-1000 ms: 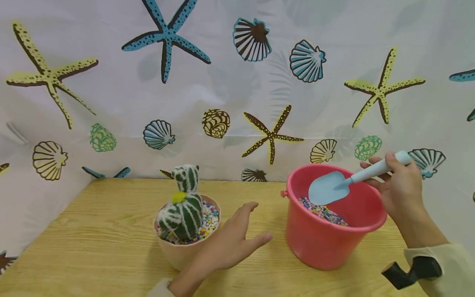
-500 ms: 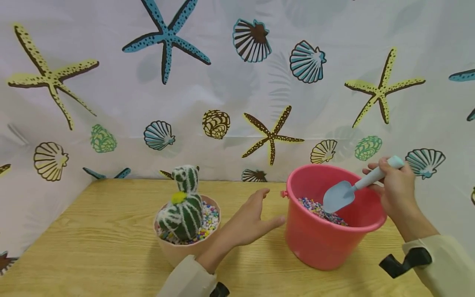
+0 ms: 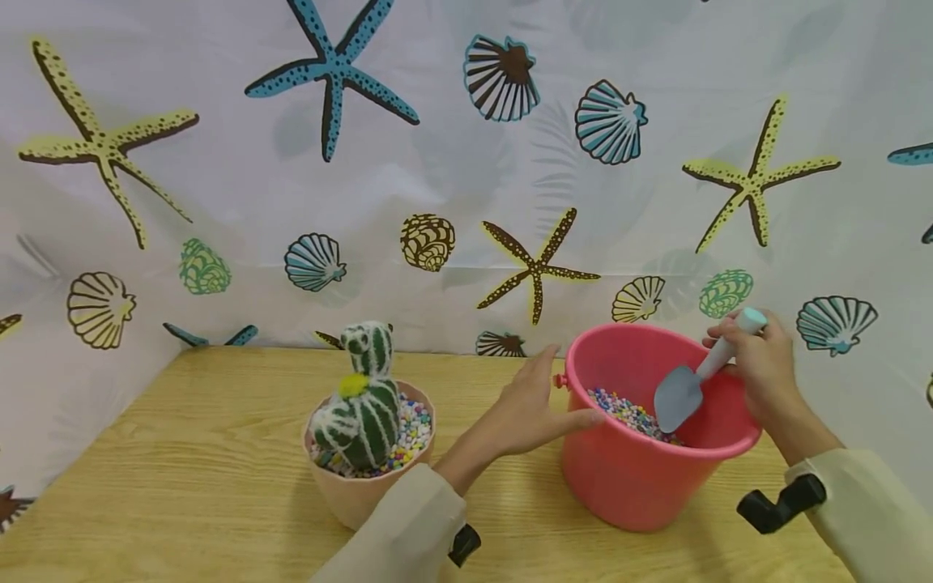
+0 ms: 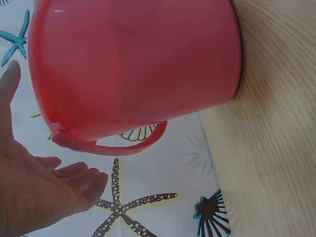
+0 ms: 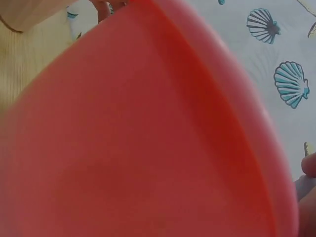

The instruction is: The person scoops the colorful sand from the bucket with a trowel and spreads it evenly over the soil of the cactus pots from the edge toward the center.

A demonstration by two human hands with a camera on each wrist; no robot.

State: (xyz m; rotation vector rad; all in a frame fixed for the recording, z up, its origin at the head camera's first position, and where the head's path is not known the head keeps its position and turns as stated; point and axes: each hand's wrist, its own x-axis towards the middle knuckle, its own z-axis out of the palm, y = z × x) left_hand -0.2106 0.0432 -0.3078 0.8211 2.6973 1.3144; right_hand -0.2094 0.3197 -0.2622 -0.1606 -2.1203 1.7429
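My right hand grips the handle of a light blue hand trowel, at the right side of a pink bucket. The trowel's blade points down inside the bucket, its tip at the small multicoloured pebbles. My left hand reaches toward the bucket's left side with fingers extended and thumb spread by the rim. In the left wrist view, a gap shows between the fingers and the bucket, whose pink handle hangs down. The right wrist view is mostly filled by the bucket's wall.
A knitted green cactus with a yellow flower stands in a pale peach pot of coloured pebbles, left of the bucket. Both stand on a wood-grain table. Behind hangs a white cloth printed with starfish and shells.
My left hand has moved right, from beside the cactus pot to the bucket's left rim. The trowel has tipped steeper, and its blade has gone lower into the bucket.
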